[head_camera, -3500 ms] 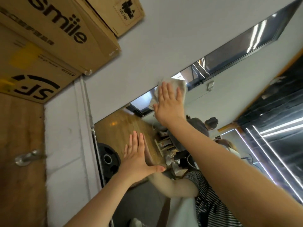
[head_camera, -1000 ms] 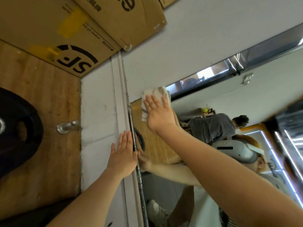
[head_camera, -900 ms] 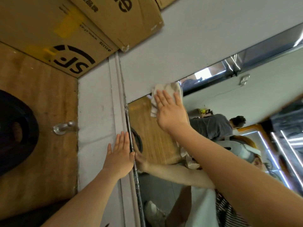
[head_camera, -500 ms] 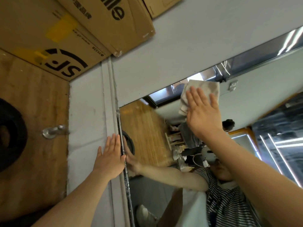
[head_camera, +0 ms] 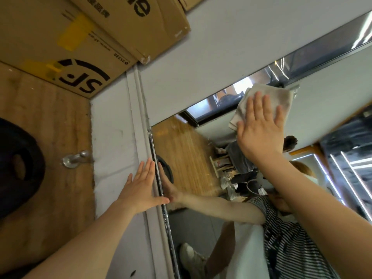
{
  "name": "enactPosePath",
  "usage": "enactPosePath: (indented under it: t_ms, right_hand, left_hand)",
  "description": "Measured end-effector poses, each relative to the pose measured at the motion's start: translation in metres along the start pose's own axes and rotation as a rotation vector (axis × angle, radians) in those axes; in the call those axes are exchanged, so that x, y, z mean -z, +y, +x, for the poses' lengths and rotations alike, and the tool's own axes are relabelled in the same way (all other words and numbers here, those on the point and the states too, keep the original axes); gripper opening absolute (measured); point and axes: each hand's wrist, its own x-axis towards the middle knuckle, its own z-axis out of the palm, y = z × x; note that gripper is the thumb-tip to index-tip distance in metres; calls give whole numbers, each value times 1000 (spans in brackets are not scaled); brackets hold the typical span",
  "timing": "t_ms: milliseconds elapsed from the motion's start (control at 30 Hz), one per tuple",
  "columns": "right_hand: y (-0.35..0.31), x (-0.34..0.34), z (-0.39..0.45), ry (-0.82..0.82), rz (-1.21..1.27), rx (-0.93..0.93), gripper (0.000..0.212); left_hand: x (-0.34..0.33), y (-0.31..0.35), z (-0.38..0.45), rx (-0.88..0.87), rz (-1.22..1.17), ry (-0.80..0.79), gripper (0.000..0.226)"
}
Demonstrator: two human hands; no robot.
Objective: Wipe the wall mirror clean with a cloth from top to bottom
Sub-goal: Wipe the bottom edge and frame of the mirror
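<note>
Your right hand [head_camera: 259, 129], fingers flat, presses cloth [head_camera: 265, 99] at mirror [head_camera: 189, 158] top edge, ~1 o'clock; left hand [head_camera: 141, 188] flat on frame; lower glass prob. unwiped.

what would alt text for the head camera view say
A right hand presses a pale cloth flat against the top of a wall mirror. The left hand rests flat on the wall beside the mirror's edge, below cardboard boxes.
</note>
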Motion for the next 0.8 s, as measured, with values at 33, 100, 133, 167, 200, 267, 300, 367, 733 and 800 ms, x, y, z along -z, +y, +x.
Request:
enactPosePath:
  t_ms: [33, 100, 133, 167, 200, 267, 300, 367, 733, 800]
  right_hand:
    - [-6, -1, 0, -2, 10, 14, 68]
    - [-24, -3, -2, -16, 22, 60, 68]
    - [-36, -4, -4, -35, 16, 92, 68]
    - [-48, -6, -5, -66, 6, 129, 66]
    - [-62, -8, -7, -97, 0, 169, 63]
    - [-91, -13, -9, -139, 4, 244, 63]
    - [-105, -16, -10, -150, 4, 281, 63]
    - [-132, -24, -10, -177, 2, 358, 63]
    - [-187, -33, -18, -302, -45, 535, 60]
    - [-186, -32, -23, -302, -45, 536, 60]
  left_hand:
    - [-1, 1, 1, 3, -9, 5, 122]
    - [-4, 3, 2, 15, -27, 9, 129]
    - [-5, 4, 2, 22, -34, 11, 133]
    - [-6, 4, 3, 29, -37, 14, 135]
    - [-6, 4, 4, 36, -37, 16, 137]
    - [-5, 5, 4, 44, -36, 18, 138]
    - [-5, 5, 4, 43, -34, 22, 138]
    - [-4, 6, 4, 40, -35, 22, 137]
    - [-4, 5, 6, 55, -69, 20, 136]
    - [-4, 5, 6, 57, -68, 23, 135]
